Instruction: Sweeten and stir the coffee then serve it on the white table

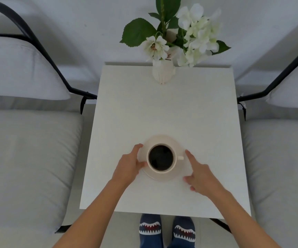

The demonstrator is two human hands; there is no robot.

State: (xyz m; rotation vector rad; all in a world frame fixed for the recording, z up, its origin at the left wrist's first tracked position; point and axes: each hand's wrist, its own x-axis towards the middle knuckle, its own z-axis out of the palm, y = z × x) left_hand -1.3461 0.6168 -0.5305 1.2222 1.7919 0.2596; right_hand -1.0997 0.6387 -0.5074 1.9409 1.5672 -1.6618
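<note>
Cup [161, 158] on saucer [163, 140], on counter [162, 108], between both hands' fingers [138, 147]; vase [163, 72] well beyond the fingers, at counter's far edge.

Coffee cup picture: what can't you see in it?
- Head view: sugar or stirring in the coffee: the dark surface hides it.
- Part of the saucer: the cup covers it.
- Left hand fingertips: tucked under the saucer edge.
- Table legs: the tabletop hides most.
- Chairs: cut off by side edges.

Both bare forearms reach forward from the bottom edge and converge. The left hand [128, 166] is curled, with its thumb and fingers spread into an open C. The right hand [201, 173] lies open, index finger extended forward, thumb pointing inward.
</note>
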